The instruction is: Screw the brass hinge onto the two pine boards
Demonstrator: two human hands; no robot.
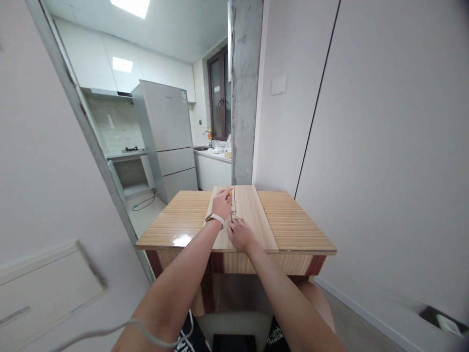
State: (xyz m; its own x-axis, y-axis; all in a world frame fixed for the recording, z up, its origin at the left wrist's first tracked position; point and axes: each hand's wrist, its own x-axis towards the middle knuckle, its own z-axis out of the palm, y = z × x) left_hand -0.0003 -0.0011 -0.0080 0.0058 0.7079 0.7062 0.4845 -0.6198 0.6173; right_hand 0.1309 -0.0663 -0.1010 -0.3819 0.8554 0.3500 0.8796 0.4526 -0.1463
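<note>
1. Fingers of your left hand (221, 204) are clamped on a yellow-black tool (229, 194) over the board (256, 215).
2. Your right hand (242, 236) rests nearer; its grip you cannot tell.
3. Under the board: the table (293, 217).

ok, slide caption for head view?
Left hand holding a small yellow item, right hand close by, over a pale board on a striped table.

The board (258, 222) lies on the middle of the table (296, 217). The left hand (221, 203) is over the board, with a small tool (229, 194) in it. The right hand (242, 235) is nearer and a bit to the right. Behind the table, to the left, stands the fridge (168, 117), with the sink (201, 148) on its right.
</note>
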